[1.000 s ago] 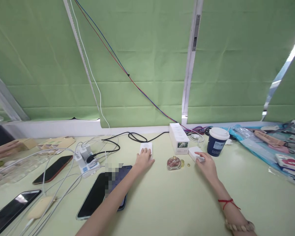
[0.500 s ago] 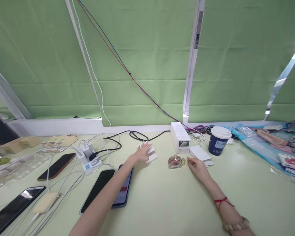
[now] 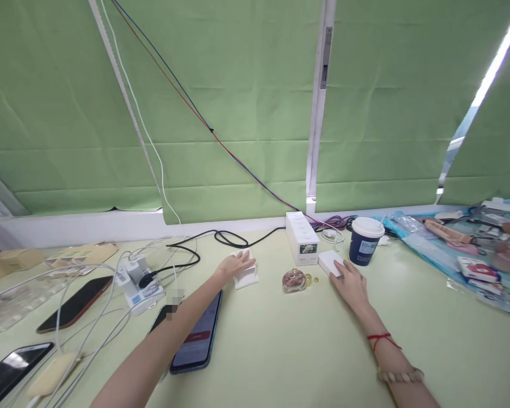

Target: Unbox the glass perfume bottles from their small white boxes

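Observation:
My left hand (image 3: pixel 237 264) lies over a small white card piece with raised folds (image 3: pixel 247 280), fingers stretched across its top. On the right, my right hand (image 3: pixel 352 284) has its thumb and fingers about the near end of a slim white box (image 3: pixel 329 262). Between the hands stands a pinkish glass perfume bottle (image 3: pixel 294 281) with a gold neck. Right beside it sit a round yellowish cap (image 3: pixel 308 280) and a tiny gold piece (image 3: pixel 317 279).
Behind the bottle is a long white carton (image 3: pixel 301 238); a blue paper cup (image 3: pixel 365 241) stands to its right. Several phones, one a lit phone (image 3: pixel 198 334), a power strip (image 3: pixel 138 289) and loose cables lie left. Blue plastic wrapping (image 3: pixel 433 249) with clutter lies far right.
My right hand has let go of the tiny gold piece beside the cap and moved right onto the slim white box. My left hand stays at the white card piece. The view has turned slightly right.

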A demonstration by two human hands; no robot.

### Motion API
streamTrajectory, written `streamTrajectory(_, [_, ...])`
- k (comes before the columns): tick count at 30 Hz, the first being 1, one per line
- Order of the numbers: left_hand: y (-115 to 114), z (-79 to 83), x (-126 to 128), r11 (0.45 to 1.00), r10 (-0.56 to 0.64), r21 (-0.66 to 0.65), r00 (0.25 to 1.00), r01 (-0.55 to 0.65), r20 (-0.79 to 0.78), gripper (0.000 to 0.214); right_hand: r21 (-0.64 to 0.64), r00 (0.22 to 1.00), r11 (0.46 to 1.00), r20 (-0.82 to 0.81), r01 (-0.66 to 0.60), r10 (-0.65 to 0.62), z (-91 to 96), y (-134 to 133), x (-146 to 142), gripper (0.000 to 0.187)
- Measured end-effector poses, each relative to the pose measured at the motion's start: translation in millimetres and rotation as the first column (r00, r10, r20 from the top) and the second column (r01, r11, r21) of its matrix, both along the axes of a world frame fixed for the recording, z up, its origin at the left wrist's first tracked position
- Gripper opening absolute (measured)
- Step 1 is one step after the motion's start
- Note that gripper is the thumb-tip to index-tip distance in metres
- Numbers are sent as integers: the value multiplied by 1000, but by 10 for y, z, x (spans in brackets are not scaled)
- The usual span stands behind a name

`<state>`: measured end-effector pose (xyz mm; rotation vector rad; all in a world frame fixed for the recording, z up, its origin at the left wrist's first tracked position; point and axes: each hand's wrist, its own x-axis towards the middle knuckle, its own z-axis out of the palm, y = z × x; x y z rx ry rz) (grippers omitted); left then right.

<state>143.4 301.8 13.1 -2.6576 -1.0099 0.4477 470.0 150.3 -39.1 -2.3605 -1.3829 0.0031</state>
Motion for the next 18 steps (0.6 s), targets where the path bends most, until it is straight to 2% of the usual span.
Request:
streamTrajectory(2, [119, -37, -90, 999, -37, -8, 999, 37, 8, 61, -75, 999, 997, 37, 23, -21, -41, 9, 29, 47])
streamTrajectory(4, [184, -25, -135, 998, -63, 2, 996, 63, 56, 57, -65, 997, 997, 59, 44, -40, -79, 23, 25, 47])
streamTrajectory(7, [146, 104, 17, 998, -58, 44, 979, 50, 196, 59, -39, 991, 995, 95, 95, -91, -150, 69, 1, 49])
streamTrajectory(9, [56, 232, 305, 998, -31, 70, 946, 9, 323, 61, 49, 988, 994, 115, 102, -107, -215, 114, 3, 52])
streamTrajectory(10, [4, 293, 495, 998, -18, 69, 925, -9, 381, 55, 133, 986, 987, 126, 89, -105, -249, 136, 12, 52])
streamTrajectory(11, [-47, 347, 703, 999, -42, 36, 912, 30, 408, 48, 239, 985, 969, 142, 62, -98, -280, 156, 26, 53])
streamTrajectory(12, [-96, 390, 917, 997, -72, 1, 904, 79, 420, 44, 349, 983, 937, 161, 25, -86, -305, 170, 42, 53])
streamTrajectory(14, [-190, 435, 1320, 986, -106, -70, 900, 150, 424, 50, 519, 978, 853, 200, -53, -61, -323, 178, 76, 53])
streamTrajectory(16, [-295, 428, 1637, 984, -24, -152, 913, 93, 407, 61, 597, 975, 795, 218, -105, -35, -297, 161, 98, 52])
streamTrajectory(18, [-436, 388, 1841, 981, 69, -194, 914, 10, 400, 58, 613, 979, 779, 205, -131, 3, -241, 135, 100, 50])
